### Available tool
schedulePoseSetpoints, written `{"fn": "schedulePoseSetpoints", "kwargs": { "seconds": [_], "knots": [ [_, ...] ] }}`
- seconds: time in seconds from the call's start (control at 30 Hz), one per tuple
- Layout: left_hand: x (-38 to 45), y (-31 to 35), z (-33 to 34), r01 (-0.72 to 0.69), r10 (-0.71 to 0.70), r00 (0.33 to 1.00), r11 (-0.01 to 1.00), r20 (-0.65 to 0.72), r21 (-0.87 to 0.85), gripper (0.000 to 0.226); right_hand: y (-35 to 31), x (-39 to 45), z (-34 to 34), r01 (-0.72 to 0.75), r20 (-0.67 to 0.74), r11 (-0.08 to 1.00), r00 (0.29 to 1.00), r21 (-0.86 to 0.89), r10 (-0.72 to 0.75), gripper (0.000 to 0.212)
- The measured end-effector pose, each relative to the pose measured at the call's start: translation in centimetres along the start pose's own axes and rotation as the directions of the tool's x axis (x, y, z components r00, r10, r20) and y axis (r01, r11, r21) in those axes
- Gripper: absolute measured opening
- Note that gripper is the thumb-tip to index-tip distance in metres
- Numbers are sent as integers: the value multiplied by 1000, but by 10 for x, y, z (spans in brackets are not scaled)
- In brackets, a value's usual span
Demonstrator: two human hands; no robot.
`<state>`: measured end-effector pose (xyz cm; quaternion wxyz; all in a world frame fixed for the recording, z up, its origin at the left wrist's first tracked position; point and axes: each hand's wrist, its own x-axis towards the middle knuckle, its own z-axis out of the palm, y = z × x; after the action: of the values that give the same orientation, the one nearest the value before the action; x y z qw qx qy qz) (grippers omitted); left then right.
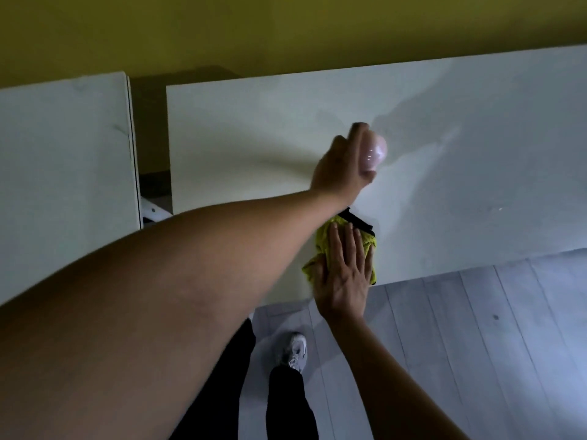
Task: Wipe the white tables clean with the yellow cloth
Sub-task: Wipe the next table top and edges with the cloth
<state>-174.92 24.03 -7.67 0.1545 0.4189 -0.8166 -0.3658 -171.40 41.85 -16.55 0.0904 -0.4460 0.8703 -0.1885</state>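
Observation:
The yellow cloth (327, 239) with a black edge lies bunched near the front edge of the larger white table (254, 122). My right hand (344, 274) presses flat on it with straight fingers. My left hand (341, 166) is raised above the table's middle and grips a pale pink bottle (374, 152), blurred and partly hidden by my fingers. A second white table (63, 154) stands to the left, apart from the first.
A dark gap (149, 131) separates the two tables, with a white bracket low in it. A yellow wall (286, 27) runs behind them. Grey floorboards (476, 344) lie in front; my leg and white shoe (297, 350) stand near the table's edge.

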Motion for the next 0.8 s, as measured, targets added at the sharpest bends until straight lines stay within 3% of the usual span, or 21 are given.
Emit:
{"fn": "schedulePoseSetpoints", "kwargs": {
  "seconds": [0.1,0.23,0.33,0.47,0.6,0.8],
  "knots": [
    [0,13,20,-34,33,999,999,34,31,76,0,0,0,5,24,1000,1000,5,-5,67],
    [-13,2,14,-26,25,997,999,68,20,110,1,0,3,3,42,1000,999,-5,-3,66],
    [-64,-45,-8,28,-28,1000,996,-1,90,84,-1,0,3,14,11,1000,1000,-11,-14,66],
    [-193,-145,-49,144,-93,983,924,-159,353,54,-5,0,5,12,-25,1000,1000,5,-12,67],
    [-276,-205,-67,164,-118,985,878,-128,451,56,-30,15,15,88,23,996,996,24,-89,67],
    [-280,-204,-49,193,-149,980,881,-133,432,61,-154,66,68,341,164,929,918,147,-362,69]
  ]
}}
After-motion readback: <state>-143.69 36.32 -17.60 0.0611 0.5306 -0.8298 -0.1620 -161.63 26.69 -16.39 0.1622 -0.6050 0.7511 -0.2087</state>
